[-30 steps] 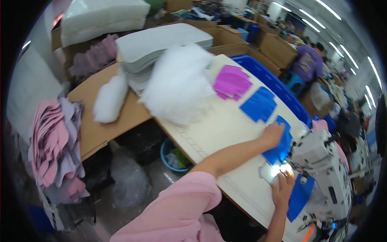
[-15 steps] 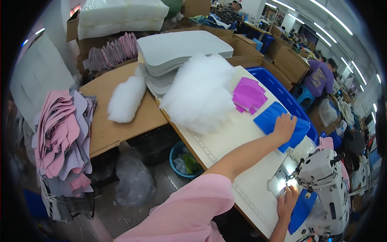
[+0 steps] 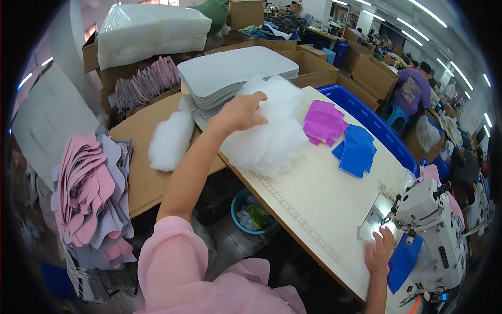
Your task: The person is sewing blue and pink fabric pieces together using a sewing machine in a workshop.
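Observation:
My left hand (image 3: 247, 111) reaches over a pile of white fluffy filling (image 3: 264, 144), fingers curved and apart, touching or just above it. Behind it is a stack of pale grey sheets (image 3: 235, 70). Magenta pieces (image 3: 323, 121) and blue pieces (image 3: 355, 152) lie farther right on the cream sewing table (image 3: 303, 214). My right hand (image 3: 379, 246) has its fingers apart beside the lit needle plate of a white sewing machine (image 3: 429, 225), near another blue piece (image 3: 405, 261).
A cardboard sheet (image 3: 136, 167) holds a white filling roll (image 3: 170, 141). Pink-grey pieces (image 3: 86, 193) hang at left. A blue bucket (image 3: 238, 214) sits below; a blue tray (image 3: 389, 133) borders the table's back. A person in purple (image 3: 410, 91) sits beyond.
My left hand has moved left from the blue pieces to the white filling. The blue piece it held now lies with the others beside the magenta stack. My right hand stays by the needle plate.

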`<state>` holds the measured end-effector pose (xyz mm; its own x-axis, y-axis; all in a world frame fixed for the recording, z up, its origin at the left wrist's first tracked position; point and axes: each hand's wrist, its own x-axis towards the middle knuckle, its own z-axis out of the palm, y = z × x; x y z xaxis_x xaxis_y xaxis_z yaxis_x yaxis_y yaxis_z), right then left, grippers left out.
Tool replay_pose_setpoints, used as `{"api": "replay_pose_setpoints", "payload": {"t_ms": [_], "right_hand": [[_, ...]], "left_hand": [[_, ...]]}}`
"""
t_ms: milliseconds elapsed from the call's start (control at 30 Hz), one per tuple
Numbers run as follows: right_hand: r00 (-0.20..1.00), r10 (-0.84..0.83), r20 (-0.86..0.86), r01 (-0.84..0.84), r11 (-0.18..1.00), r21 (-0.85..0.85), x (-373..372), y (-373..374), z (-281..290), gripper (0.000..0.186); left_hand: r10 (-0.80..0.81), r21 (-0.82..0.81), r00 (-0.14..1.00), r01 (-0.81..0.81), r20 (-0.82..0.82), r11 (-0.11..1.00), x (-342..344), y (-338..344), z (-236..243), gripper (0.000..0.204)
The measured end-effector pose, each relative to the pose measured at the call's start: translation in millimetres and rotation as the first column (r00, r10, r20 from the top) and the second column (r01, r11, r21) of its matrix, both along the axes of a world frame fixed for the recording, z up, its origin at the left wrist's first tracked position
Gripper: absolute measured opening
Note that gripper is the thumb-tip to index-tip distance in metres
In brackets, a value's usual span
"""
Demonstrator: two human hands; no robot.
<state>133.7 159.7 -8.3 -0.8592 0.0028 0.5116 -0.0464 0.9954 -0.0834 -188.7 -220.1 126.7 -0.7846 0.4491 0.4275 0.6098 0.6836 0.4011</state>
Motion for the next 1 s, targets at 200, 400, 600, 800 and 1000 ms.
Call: {"api": "replay_pose_setpoints", "payload": {"t_ms": [200, 400, 600, 800, 1000], "right_hand": [[0.932, 0.358, -0.053, -0.361, 0.927, -0.104, -82.1, -78.0, 44.4, 0.037], [0.818, 0.567, -0.101, -0.575, 0.811, -0.104, -171.5, -173.8, 100.4, 0.061], [0.838, 0.543, 0.056, -0.545, 0.838, 0.026, -229.9, -223.8, 92.1, 0.065], [0.86, 0.51, 0.024, -0.509, 0.86, -0.024, -228.4, -202.5, 76.1, 0.063], [0.766, 0.579, -0.28, -0.614, 0.788, -0.051, -133.2, -157.5, 51.9, 0.017]], "left_hand": [[-0.018, 0.159, 0.999, 0.023, -0.031, 0.987, -9.6, 7.2, -7.8, 0.028], [-0.295, 0.628, 0.918, 0.066, 0.267, 0.775, -28.5, -5.3, 0.8, 0.028], [-0.404, 0.927, 0.88, -0.098, 0.251, 0.362, -51.1, -52.3, 36.2, 0.027], [-0.386, 0.846, 0.922, 0.22, -0.018, 0.485, -16.3, -57.2, 116.6, 0.021], [-0.608, 0.68, 0.766, 0.332, 0.211, 0.654, 84.7, 66.3, 27.3, 0.023]]}}
